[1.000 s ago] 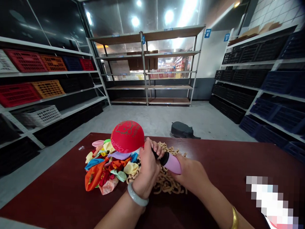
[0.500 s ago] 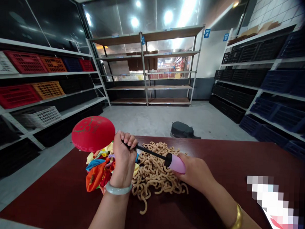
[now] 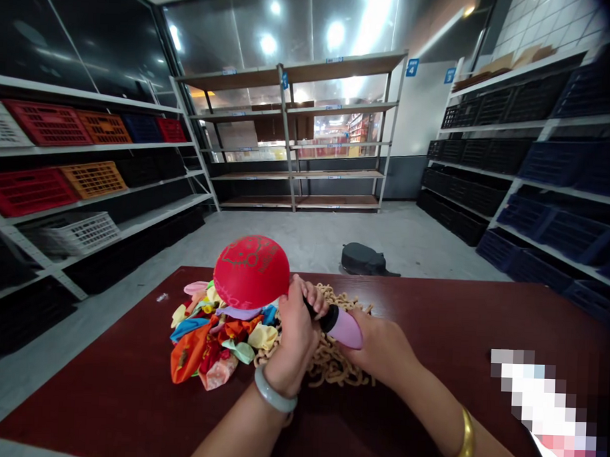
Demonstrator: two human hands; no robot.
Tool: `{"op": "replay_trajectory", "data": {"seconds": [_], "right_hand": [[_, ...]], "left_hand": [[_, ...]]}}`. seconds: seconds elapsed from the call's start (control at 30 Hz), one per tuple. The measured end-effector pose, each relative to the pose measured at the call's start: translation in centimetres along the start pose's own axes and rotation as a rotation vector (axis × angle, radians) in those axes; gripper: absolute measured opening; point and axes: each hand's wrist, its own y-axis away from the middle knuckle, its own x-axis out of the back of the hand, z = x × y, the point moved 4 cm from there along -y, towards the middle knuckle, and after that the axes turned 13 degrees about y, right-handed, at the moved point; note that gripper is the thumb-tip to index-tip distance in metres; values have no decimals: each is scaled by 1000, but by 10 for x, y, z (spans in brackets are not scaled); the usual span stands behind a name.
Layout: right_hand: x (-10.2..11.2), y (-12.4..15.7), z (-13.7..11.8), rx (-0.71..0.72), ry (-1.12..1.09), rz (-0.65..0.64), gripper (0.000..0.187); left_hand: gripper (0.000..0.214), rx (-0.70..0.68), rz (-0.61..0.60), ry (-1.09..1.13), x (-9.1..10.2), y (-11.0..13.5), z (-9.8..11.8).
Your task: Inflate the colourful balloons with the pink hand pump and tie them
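Note:
A partly inflated red balloon (image 3: 251, 272) with a printed line drawing sits at the end of a hand balloon pump (image 3: 348, 328). My left hand (image 3: 300, 322), closed, wraps the pump's black end and the balloon's neck; the neck itself is hidden by the fingers. My right hand (image 3: 385, 348) grips the pump's pink part from the right. The black rod between the hands is mostly covered. Below and left lies a heap of loose coloured balloons (image 3: 190, 351). Under my hands is a pile of tan, curled, rope-like pieces (image 3: 347, 370).
Everything lies on a dark red-brown table (image 3: 104, 381). A pixelated bright object (image 3: 544, 403) is at its right. Beyond, a dark grey bag-like object (image 3: 362, 258) rests on the floor. Shelves with crates (image 3: 43, 123) line both sides, and a metal rack (image 3: 289, 121) stands behind.
My left hand has moved right toward my right hand, bringing the balloon along. The pump's black rod has slid in. The right hand has shifted only slightly left.

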Motion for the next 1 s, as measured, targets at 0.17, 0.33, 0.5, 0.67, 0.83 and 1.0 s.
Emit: {"op": "replay_trajectory", "data": {"seconds": [0.17,0.33,0.5,0.67,0.83,1.0], "right_hand": [[5,-1,1,73,-30,26,38],[4,-2,8,97,-19,7,36],[1,-4,13,78,51,3,37],[2,-2,11,47,67,4,33],[-1,-2,7,27,30,-14,35],[-2,-3,5,27,-22,-16,41]], "left_hand": [[33,-54,-74,30,-2,-17,58],[31,-182,-101,62,6,-29,106],[31,-171,-42,66,8,-29,80],[30,-52,30,48,6,-11,16],[38,-8,26,31,7,4,-17],[34,-5,36,13,6,-3,-1]]}}
